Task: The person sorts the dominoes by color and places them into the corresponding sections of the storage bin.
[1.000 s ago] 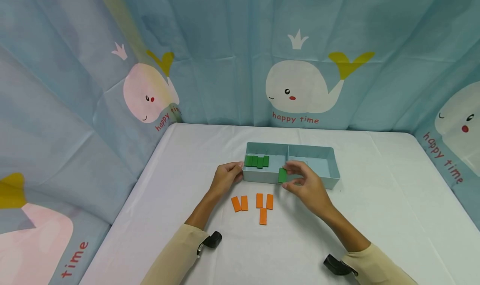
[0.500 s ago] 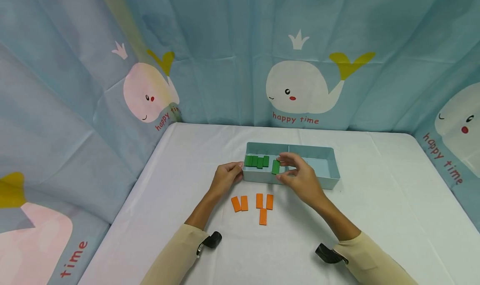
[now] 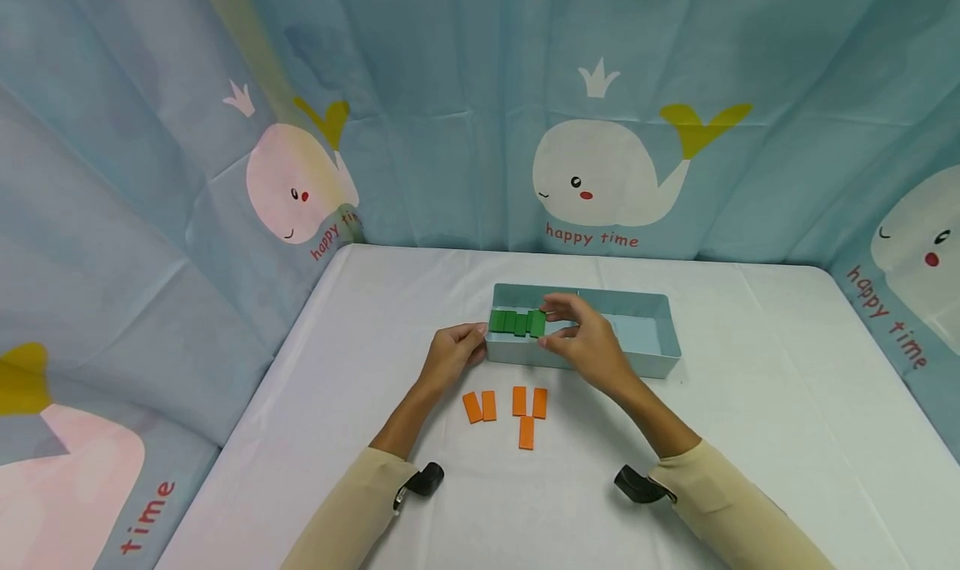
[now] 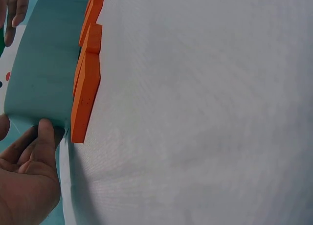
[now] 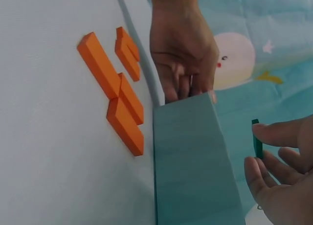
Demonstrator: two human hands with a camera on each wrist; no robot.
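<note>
Pinching one green block [image 3: 537,324], the right hand [image 3: 587,341] hovers beside four others [image 3: 509,322].

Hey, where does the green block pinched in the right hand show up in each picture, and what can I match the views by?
Head: the green block is just right of and below center, in the right hand.
Left wrist: a green sliver at the left edge, upper part, probably this block.
Right wrist: right side, below mid-height, between thumb and fingers.
Shared landmark: the orange blocks beside the box.
</note>
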